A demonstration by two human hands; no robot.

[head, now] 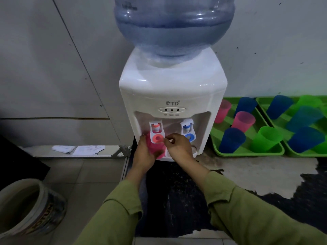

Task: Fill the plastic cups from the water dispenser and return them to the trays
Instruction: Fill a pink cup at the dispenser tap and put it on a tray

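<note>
The white water dispenser stands on a dark mat against the wall, with a big blue water bottle turned upside down on its top. In its front recess there are two taps, the red tap lever on the left side and the blue tap lever on the right side. The left hand grips a pink cup from the left, with the fingers curled around its wall, and holds it directly under the red tap lever. The right hand is just beside it, with the fingers bent, and the thumb and first finger pinch the right edge of the red tap lever. I cannot tell if water is running or how full the pink cup is. Both arms are in olive green sleeves. To the right of the dispenser, two green trays lie side by side, touching each other. The nearer tray holds two pink cups, two blue cups and one green cup, all standing upright. The farther tray holds blue and green cups and is partly cut by the frame edge. At the lower left a worn bucket stands on the tiled floor, and some papers lie on a low ledge to the left of the dispenser.
</note>
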